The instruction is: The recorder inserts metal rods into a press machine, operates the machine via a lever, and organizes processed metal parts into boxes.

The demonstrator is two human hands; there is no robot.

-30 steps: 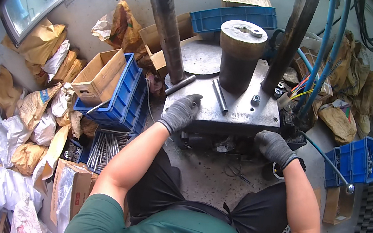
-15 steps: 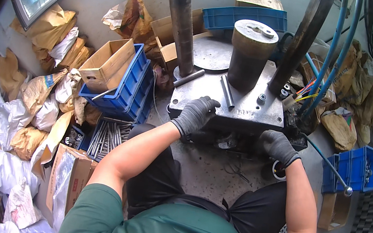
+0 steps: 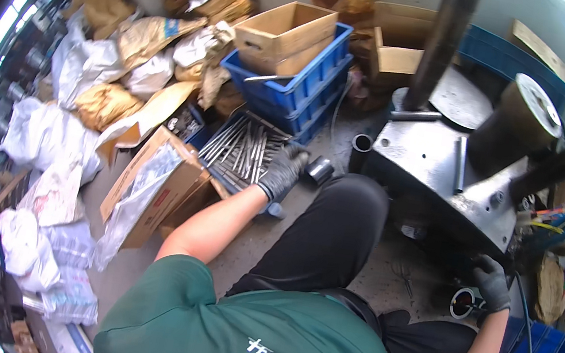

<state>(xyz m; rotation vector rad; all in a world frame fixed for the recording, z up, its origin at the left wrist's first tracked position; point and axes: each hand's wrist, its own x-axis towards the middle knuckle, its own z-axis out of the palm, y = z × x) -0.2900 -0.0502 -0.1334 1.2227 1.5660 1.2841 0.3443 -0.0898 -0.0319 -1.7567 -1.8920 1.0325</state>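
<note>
The left hand (image 3: 286, 170) has just left the front of the bench (image 3: 406, 141) and gone down to the heap of metal rods (image 3: 249, 143) on the floor side, beside the stacked blue crates (image 3: 315, 100). That seems to put the work at the rods for now, with the bench out of the hands. The gloved fingers lie at the right edge of the heap, close to a short dark cylinder (image 3: 320, 170); blur and angle hide the palm, so I cannot tell whether it grips a rod or is free

The right hand (image 3: 492, 282) hangs below the right front corner of the bench, fingers loosely bent, just above a small dark bucket (image 3: 463, 303). Whether it holds anything I cannot tell

Against the earlier frames, the view has swung to the left, so the bench now sits toward the upper right and appears tilted. Half a second ago the left hand is at the bench's front edge and the right one close by its corner; now the two are well apart. On the bench the layout matches: one loose rod (image 3: 415, 116) lies by the left post (image 3: 448, 40), and a second loose rod (image 3: 460, 164) lies in front of the thick upright cylinder (image 3: 515, 117)
</note>
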